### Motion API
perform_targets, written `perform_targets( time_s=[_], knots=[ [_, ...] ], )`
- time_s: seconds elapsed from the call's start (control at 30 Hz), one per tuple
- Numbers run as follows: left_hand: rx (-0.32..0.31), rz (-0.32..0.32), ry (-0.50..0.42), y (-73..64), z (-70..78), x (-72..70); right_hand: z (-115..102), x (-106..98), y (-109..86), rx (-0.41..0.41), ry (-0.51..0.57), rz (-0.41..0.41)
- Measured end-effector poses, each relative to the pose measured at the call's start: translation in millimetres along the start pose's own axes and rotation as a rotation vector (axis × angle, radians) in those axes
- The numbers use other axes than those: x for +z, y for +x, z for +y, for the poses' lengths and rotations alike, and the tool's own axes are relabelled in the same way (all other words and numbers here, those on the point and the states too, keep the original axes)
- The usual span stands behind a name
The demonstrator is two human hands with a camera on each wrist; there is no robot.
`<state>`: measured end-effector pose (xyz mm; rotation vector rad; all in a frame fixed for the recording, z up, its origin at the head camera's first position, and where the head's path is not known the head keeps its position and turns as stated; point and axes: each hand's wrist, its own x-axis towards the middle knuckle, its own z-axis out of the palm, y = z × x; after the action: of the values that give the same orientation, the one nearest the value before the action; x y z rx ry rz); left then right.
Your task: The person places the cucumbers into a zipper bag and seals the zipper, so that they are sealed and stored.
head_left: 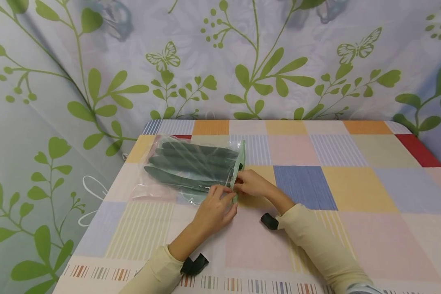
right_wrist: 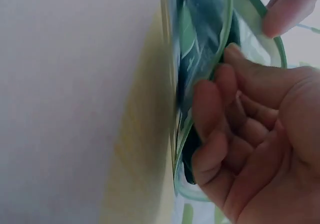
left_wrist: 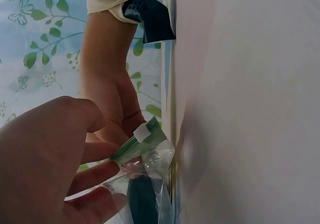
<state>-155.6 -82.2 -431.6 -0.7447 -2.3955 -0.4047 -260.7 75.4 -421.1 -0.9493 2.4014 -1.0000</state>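
A clear zip bag (head_left: 202, 163) with a green-edged mouth lies on the table, holding several long dark green things (head_left: 191, 157) whose kind I cannot tell. The left hand (head_left: 214, 210) pinches the near corner of the bag's mouth; a white slider (left_wrist: 142, 132) sits on the green strip close to its fingers. At the same mouth, the right hand (head_left: 255, 182) has its thumb and curled fingers (right_wrist: 207, 106) on the green rim (right_wrist: 227, 31). The rim is parted, and dark green shows behind the right fingers. Part of the left hand (right_wrist: 287, 13) appears across the opening.
A patchwork-patterned cloth (head_left: 367, 237) covers the table. Behind it and to the left hangs a curtain (head_left: 191, 24) with leaves and butterflies. Dark wrist mounts (head_left: 195, 264) stick out from both sleeves.
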Motion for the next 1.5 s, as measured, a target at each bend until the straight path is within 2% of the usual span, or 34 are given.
perform_targets(
  time_s=[0.2,0.3,0.53,0.77,1.03,1.13,1.3,1.37,1.5],
  knots=[
    [-0.014,-0.015,-0.014,-0.5,1.7,-0.6,4.2,1.0,-3.8,0.034,-0.081,0.009],
    [-0.022,-0.024,-0.023,0.0,1.8,-0.3,6.8,-1.2,-10.9,0.034,-0.088,0.01],
    [-0.057,-0.038,-0.025,2.7,-1.4,-1.4,5.8,-6.4,-24.8,0.034,-0.011,-0.034],
    [-0.109,-0.037,-0.086,5.7,-1.5,-5.1,-1.8,-3.6,-32.4,0.082,0.039,-0.173],
    [-0.201,-0.077,-0.161,7.5,0.7,-12.2,-3.5,8.0,-39.6,0.109,0.211,-0.264],
    [-0.233,-0.104,-0.216,8.1,2.1,-13.5,-7.0,12.1,-40.4,0.113,0.27,-0.252],
    [-0.296,-0.153,-0.352,9.2,4.8,-14.3,-11.5,19.5,-40.0,0.19,0.343,-0.193],
    [-0.341,-0.18,-0.429,9.5,5.6,-14.8,-11.6,21.6,-39.6,0.22,0.356,-0.18],
    [-0.443,-0.245,-0.597,9.3,6.8,-16.4,-10.9,22.2,-38.6,0.231,0.364,-0.192]
  ],
)
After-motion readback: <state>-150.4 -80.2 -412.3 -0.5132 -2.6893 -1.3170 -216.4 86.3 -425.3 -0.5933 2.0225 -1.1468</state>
